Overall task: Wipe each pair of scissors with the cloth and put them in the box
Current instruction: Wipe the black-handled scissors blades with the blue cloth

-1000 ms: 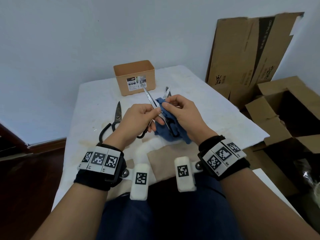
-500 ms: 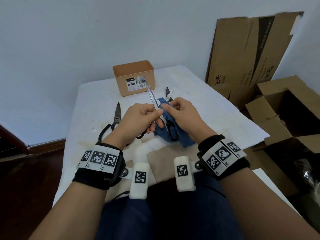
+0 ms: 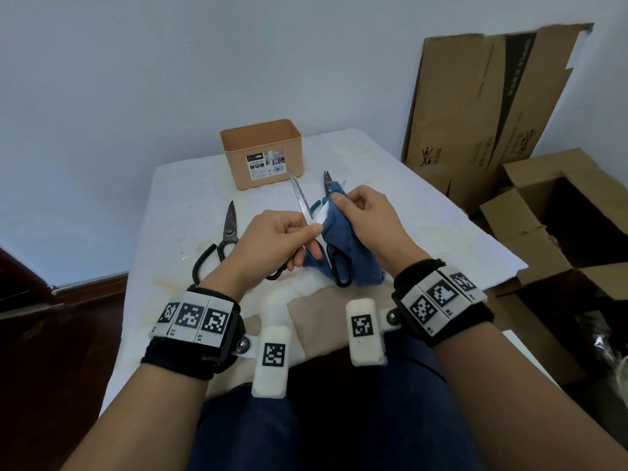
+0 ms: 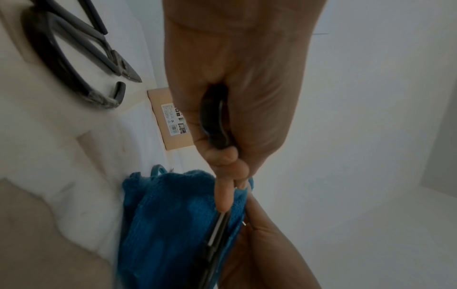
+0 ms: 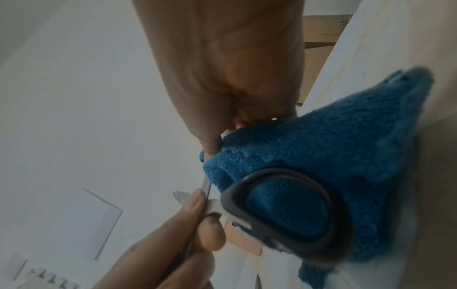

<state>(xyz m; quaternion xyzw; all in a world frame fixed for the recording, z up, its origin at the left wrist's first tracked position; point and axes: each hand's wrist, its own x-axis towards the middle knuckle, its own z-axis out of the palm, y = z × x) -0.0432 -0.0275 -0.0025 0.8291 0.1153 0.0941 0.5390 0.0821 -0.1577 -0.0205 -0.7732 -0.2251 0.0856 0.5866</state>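
Note:
My left hand (image 3: 272,243) grips the black-handled scissors (image 3: 299,198) near the pivot, one bare blade pointing up towards the box. My right hand (image 3: 367,219) pinches the blue cloth (image 3: 343,246) around the other blade. In the left wrist view the fingers (image 4: 222,160) curl round a black handle (image 4: 215,121) above the cloth (image 4: 173,215). The right wrist view shows the cloth (image 5: 333,146) pushed through a handle loop (image 5: 284,224). The tan box (image 3: 261,154) stands open at the table's far side.
Dark metal scissors (image 3: 224,239) lie on the white table (image 3: 190,205) left of my hands. Small teal-handled snips (image 3: 327,180) lie behind the cloth. Cardboard sheets and open cartons (image 3: 560,226) crowd the floor at the right.
My right hand has slid the cloth a little further up the blade, away from me. The bare blade has swung slightly to the right. The left hand's grip is unchanged.

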